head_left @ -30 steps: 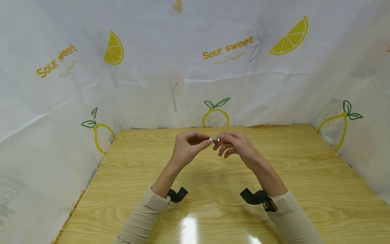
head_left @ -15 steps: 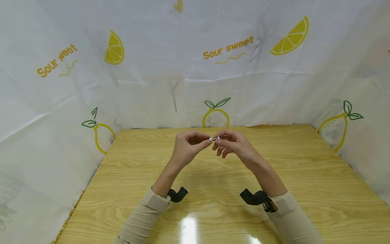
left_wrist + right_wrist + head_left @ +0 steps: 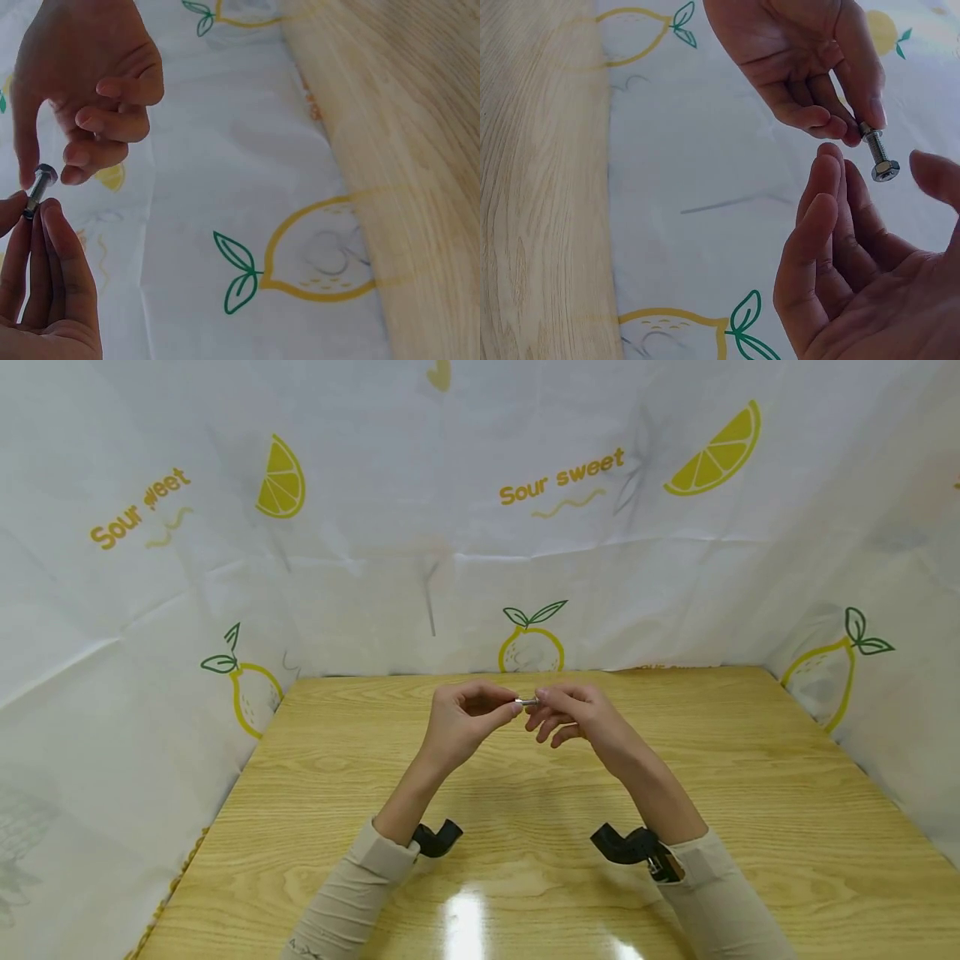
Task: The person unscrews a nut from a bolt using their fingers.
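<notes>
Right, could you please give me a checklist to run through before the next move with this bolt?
1. Left hand pinches the bolt by its threaded end: ok.
2. The hex head points towards the right hand: ok.
3. Right hand grips the head: not ok; in the right wrist view its fingers are spread about the head, with gaps showing.
4. A nut sits on the thread by the left fingertips: cannot tell.
5. Bolt is held above the wooden table, clear of it: ok.

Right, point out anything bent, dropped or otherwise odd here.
Nothing stands out. The left hand pinches the threaded end of a small, straight bolt, held above the wooden table. The right hand is open beside its head.
</notes>
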The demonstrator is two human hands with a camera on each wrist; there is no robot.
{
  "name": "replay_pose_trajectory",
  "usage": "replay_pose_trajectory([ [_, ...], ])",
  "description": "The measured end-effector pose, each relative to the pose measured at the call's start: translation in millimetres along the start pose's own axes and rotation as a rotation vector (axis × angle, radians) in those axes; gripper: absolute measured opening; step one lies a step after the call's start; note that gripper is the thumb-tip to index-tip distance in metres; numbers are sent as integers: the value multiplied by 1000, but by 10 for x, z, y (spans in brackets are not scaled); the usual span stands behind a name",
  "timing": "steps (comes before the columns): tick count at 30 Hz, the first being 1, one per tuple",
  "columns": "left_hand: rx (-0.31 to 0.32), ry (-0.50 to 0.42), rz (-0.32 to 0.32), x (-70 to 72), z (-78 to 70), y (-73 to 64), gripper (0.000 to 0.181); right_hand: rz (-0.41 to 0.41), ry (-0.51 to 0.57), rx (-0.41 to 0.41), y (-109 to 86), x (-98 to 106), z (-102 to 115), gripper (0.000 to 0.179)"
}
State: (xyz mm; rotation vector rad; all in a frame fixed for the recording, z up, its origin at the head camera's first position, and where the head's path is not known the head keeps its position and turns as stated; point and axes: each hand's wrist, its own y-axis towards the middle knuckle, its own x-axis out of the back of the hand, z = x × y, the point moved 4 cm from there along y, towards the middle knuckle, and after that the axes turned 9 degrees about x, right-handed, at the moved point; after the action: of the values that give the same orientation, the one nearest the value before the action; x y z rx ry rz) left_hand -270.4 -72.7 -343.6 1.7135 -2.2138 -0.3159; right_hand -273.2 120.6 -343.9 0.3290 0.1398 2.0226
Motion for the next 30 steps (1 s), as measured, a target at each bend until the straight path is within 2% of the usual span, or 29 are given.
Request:
replay_pose_trajectory([
  [4,2,-4,0,-5,-3,0,12,-9,-1,-65,13,-1,-29,44],
  [9,2,-9,9,-16,2,5,12,-10,9,-74,11,2,-43,40],
  [13,0,-8,9,-15,3,8,11,-10,38,-35,8,7,-27,26],
  [18,8,-17,-5,-5,10,13,12,-8,67,66,-6,19,-2,9],
  [24,24,-13,-24,1,19,16,13,-30,72,162,-12,35,9,22],
  [28,30,-15,-34,8,6,10,13,-36,64,159,-10,33,18,29],
  [30,30,-16,-35,9,-4,6,13,-36,53,132,-9,30,19,26],
])
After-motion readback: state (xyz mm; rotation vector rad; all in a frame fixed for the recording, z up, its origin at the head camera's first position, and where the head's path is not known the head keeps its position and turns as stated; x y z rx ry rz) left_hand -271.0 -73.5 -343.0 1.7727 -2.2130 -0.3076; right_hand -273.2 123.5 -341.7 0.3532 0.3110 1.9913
